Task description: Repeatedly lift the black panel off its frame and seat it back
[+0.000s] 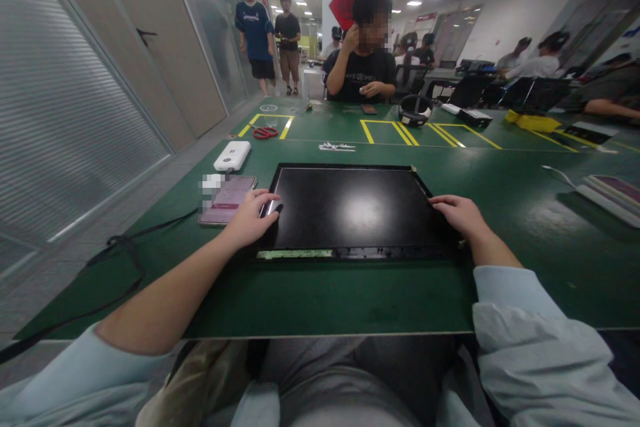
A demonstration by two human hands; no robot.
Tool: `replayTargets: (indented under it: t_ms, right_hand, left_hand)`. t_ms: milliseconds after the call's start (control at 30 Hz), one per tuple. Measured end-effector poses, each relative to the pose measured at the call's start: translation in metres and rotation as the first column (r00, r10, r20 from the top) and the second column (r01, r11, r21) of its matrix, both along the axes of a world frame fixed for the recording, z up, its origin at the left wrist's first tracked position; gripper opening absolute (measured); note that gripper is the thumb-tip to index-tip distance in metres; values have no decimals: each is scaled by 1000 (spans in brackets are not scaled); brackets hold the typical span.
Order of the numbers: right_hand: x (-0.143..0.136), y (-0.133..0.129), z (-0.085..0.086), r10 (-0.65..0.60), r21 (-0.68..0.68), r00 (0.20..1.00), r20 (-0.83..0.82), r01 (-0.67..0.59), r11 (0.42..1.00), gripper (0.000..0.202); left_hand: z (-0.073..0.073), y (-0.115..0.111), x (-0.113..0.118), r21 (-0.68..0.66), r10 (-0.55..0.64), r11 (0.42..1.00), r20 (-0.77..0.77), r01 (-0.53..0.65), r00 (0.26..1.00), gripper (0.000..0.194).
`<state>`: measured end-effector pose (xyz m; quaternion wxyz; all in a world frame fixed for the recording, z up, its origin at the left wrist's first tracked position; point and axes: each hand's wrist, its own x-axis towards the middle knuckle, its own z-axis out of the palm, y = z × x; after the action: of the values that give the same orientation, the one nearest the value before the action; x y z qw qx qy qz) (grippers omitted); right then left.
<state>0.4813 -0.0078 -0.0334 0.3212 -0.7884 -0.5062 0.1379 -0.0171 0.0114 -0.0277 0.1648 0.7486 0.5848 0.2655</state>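
A flat black display panel (320, 207) lies on the green table in front of me, a green circuit strip (295, 254) along the left part of its near edge. My left hand (253, 217) is at the panel's left edge, thumb and fingers apart, with the fingertips over the frame. At the right edge rests my right hand (457, 214), its fingers closed together against the frame and its thumb side partly hidden. The panel lies flat between both hands.
Left of the panel are a phone (227, 200), a white power bank (233, 156) and a black cable (135, 240). Red scissors (265, 133) and white scraps (337, 146) lie beyond. A headset (415, 109) and a seated person (363, 67) are across the table (350, 300).
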Motion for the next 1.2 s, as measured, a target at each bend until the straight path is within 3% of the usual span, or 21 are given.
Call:
replayTargets:
  t_ms: [167, 300, 633, 700, 800, 933, 1200]
  right_hand:
    - [-4, -1, 2, -2, -23, 1000, 1, 2, 1000, 25]
    - [-3, -1, 2, -5, 8, 1000, -9, 6, 1000, 21]
    - [1, 2, -3, 7, 2, 1000, -2, -7, 1000, 23]
    - [2, 2, -4, 7, -13, 1000, 4, -7, 1000, 25]
    - [3, 3, -5, 10, -25, 1000, 9, -10, 1000, 26]
    - [1, 2, -4, 21, 3, 1000, 10, -21, 1000, 23]
    - [0, 1, -3, 31, 23, 999, 28, -32, 999, 21]
  left_hand:
    - [1, 0, 0, 14, 6, 1000, -70, -5, 997, 48]
    - [1, 1, 0, 4, -3, 1000, -41, 3, 999, 44]
    - [8, -2, 1, -71, 83, 995, 249, -67, 965, 47]
    - [13, -4, 5, -139, 123, 987, 378, -75, 918, 50]
    - [21, -7, 12, -253, 200, 966, 620, -48, 759, 54]
    - [23, -9, 17, -302, 275, 951, 743, -61, 610, 52]
    - [20, -4, 15, -338, 342, 935, 782, -107, 522, 49]
